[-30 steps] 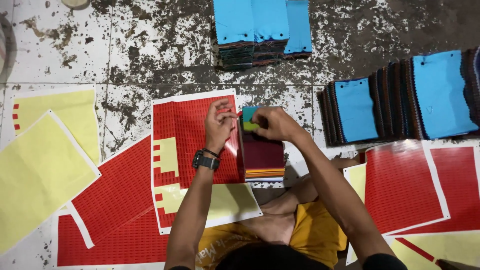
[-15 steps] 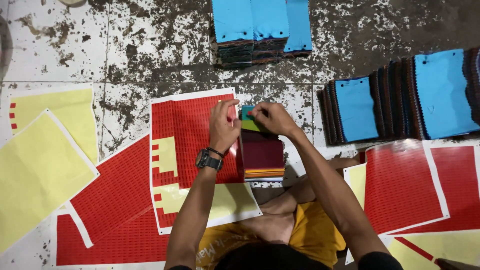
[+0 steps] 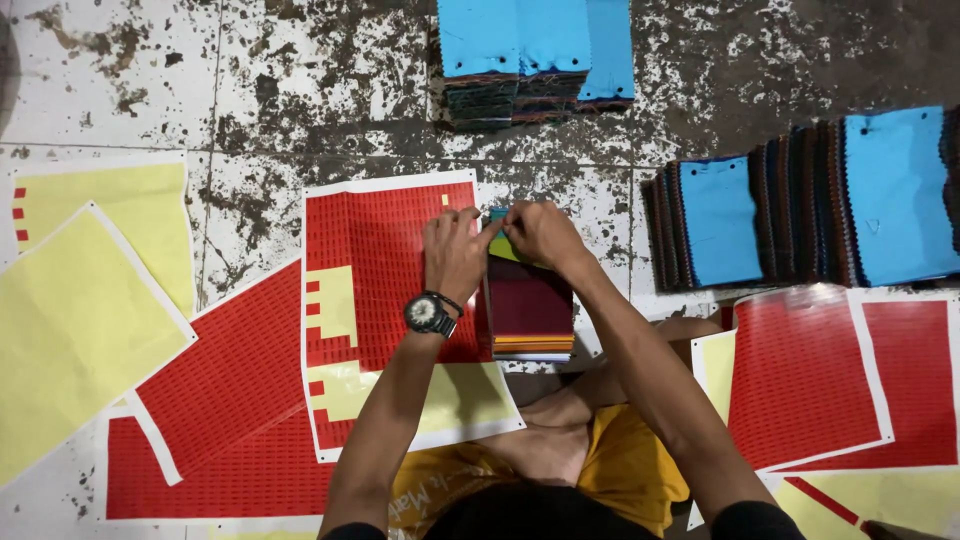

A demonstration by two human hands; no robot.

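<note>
A stack of coloured fabric swatches (image 3: 530, 305), dark maroon on top with orange edges at its near end, lies on the floor in front of me. Both hands meet at its far end. My left hand (image 3: 455, 255), with a black wristwatch, pinches at the top edge beside a green piece (image 3: 503, 246). My right hand (image 3: 540, 235) presses its fingertips on the same spot. A red sticker sheet (image 3: 375, 265) with small labels lies just left of the stack, under my left wrist.
More red sheets (image 3: 815, 375) and yellow backing sheets (image 3: 70, 330) are spread on the stained tile floor. Blue-topped swatch stacks sit at the far middle (image 3: 535, 45) and in a row at the right (image 3: 800, 205). My folded legs are below.
Both hands have drawn closer together at the far end of the stack. The left hand moved right from the red sheet onto the stack's top edge.
</note>
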